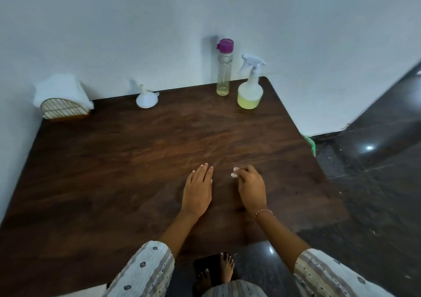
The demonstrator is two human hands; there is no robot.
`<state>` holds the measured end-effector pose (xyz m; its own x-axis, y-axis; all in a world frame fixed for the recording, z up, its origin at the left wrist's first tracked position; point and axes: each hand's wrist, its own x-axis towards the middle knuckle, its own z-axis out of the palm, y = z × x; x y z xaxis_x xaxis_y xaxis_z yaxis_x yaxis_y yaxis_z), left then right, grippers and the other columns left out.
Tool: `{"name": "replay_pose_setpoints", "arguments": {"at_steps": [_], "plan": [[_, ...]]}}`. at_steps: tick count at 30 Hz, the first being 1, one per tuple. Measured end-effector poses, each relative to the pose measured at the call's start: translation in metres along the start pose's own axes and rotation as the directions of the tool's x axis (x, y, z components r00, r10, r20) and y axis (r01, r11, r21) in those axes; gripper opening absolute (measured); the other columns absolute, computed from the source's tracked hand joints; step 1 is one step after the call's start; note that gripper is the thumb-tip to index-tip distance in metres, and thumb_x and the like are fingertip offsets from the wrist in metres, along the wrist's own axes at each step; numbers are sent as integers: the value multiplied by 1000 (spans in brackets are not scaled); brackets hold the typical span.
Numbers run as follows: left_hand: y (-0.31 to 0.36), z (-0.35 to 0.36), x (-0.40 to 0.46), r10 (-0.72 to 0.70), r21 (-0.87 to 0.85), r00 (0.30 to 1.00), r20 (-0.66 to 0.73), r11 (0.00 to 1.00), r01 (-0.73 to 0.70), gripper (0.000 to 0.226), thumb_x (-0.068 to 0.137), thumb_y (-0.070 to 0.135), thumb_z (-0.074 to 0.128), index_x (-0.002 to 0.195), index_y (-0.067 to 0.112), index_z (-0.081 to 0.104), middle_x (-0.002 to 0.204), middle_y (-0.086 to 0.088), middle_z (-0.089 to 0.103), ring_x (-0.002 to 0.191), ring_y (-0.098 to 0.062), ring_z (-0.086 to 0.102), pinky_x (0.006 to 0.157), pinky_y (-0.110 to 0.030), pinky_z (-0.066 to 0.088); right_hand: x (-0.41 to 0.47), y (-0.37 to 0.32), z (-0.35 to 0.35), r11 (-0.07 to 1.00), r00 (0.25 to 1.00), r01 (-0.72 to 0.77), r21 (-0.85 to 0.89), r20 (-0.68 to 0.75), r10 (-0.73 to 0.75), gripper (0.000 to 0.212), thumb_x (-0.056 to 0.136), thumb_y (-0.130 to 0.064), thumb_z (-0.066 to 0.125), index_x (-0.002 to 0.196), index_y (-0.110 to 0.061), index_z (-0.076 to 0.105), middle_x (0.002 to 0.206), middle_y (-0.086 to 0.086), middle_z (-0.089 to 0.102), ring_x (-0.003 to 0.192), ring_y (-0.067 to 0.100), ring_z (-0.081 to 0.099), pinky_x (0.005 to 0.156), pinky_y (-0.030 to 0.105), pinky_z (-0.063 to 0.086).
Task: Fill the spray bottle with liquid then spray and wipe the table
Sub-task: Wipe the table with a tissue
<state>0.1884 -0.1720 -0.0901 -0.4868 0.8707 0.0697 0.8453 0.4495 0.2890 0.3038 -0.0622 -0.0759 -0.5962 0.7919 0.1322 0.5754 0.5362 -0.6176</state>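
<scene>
A white spray bottle [250, 89] holding yellow liquid stands at the far right of the dark wooden table [136, 160]. Left of it stands a tall clear bottle [223, 68] with a purple cap and a little yellowish liquid at its bottom. A white funnel [147, 98] lies upside down at the back middle. My left hand [198, 189] rests flat on the table with straight fingers. Beside it, my right hand [251, 188] is curled round a small crumpled white tissue [234, 173] that pokes out by the fingertips on the tabletop.
A wire napkin holder [63, 109] stuffed with white tissues stands at the back left corner against the white wall. Dark glossy floor lies to the right, with something green [311, 144] by the table's right edge. My bare feet show below the near edge.
</scene>
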Motion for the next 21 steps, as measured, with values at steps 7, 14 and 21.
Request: {"name": "replay_pose_setpoints", "arguments": {"at_steps": [7, 14, 21], "plan": [[74, 5, 46, 142, -56, 990, 9, 988, -141, 43, 85, 18, 34, 111, 10, 68, 116, -6, 68, 106, -21, 66, 88, -36, 53, 13, 42, -57, 985, 970, -155, 73, -176, 166, 18, 88, -5, 57, 99, -3, 72, 98, 10, 68, 91, 27, 64, 80, 40, 54], [148, 12, 102, 244, -35, 967, -77, 968, -247, 39, 88, 14, 37, 113, 7, 66, 118, -10, 66, 108, -24, 64, 91, -37, 51, 37, 113, -117, 954, 905, -272, 127, -302, 298, 16, 86, -3, 59, 96, -3, 73, 95, 12, 69, 86, 29, 66, 78, 41, 54], [262, 60, 171, 212, -59, 976, -50, 975, -215, 43, 87, 16, 33, 113, 4, 65, 117, -13, 66, 107, -27, 64, 90, -40, 52, 84, 231, -203, 830, 785, -465, 308, -290, 548, 16, 85, -3, 62, 96, -2, 73, 98, 13, 72, 86, 20, 64, 77, 15, 43]]}}
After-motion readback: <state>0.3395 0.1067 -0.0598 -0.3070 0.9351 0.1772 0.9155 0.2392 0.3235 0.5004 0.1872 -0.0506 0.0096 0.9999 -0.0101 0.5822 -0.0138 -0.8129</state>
